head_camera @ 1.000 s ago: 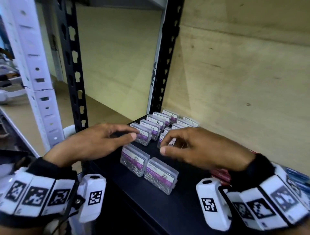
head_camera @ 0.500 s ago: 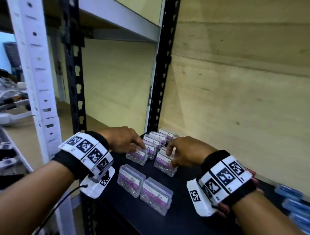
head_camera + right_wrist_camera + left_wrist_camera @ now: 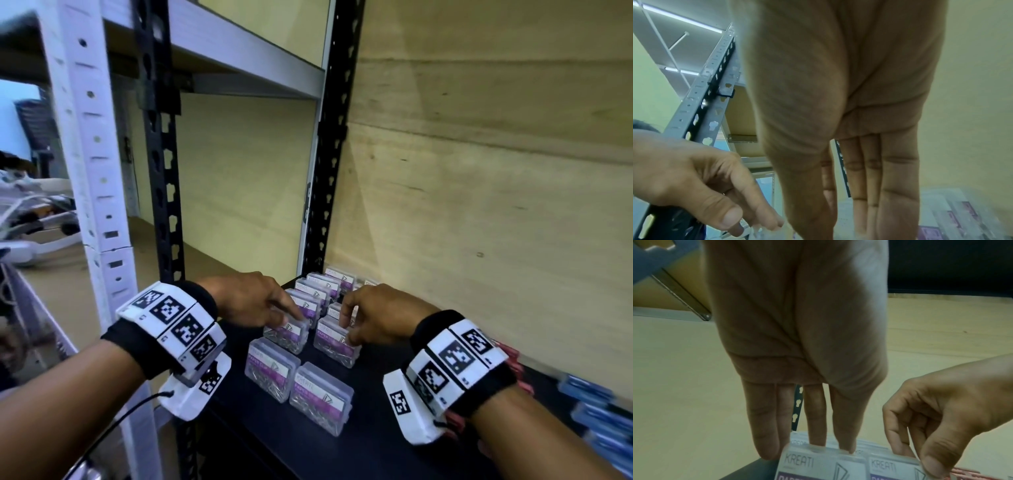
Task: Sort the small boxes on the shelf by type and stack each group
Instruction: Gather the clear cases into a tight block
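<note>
Clear plastic paper-clip boxes with purple-and-white labels lie on the black shelf. Two lie flat at the front, and rows of several stand behind. My left hand pinches the left middle box between thumb and fingers; the box label also shows in the left wrist view. My right hand pinches the neighbouring box, thumb on its near edge and fingers on its far edge. That box sits under the right hand's thumb in the left wrist view. Both boxes touch the shelf.
Red boxes and blue boxes lie to the right along the plywood back wall. A black upright and a white upright stand at the left. Another shelf board hangs overhead.
Both hands have moved forward and down from above the front boxes onto the two middle boxes and closed on them. Since half a second ago they have hardly shifted.
</note>
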Available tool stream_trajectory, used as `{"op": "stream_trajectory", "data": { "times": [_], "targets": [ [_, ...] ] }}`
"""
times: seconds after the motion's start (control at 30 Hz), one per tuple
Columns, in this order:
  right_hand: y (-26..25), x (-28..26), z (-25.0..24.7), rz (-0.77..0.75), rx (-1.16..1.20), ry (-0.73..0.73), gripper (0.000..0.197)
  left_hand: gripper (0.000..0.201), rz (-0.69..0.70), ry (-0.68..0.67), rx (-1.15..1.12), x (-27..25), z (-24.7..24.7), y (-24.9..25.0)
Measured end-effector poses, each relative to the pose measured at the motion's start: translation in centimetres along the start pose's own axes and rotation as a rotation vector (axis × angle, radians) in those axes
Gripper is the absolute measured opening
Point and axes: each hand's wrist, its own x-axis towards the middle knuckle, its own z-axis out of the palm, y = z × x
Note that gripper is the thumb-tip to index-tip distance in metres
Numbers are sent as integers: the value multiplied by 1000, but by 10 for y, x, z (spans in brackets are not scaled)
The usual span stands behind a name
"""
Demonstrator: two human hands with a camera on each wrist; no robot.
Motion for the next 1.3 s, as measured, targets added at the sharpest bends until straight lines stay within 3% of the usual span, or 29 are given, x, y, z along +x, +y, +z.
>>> {"op": "stream_trajectory", "data": {
  "times": [0.63,1.03,1.3],
  "targets": [
    [-6,-42,4,-95,141,-165,28,29,-18,-60,3,-27,5,17],
    [-1,-42,5,-140,179,-218,29,25,-9,-70,6,-32,4,20],
    [4,-34,1,-152,275,-303,30,29,-9,-109,-112,-18,-5,11]
  ]
}}
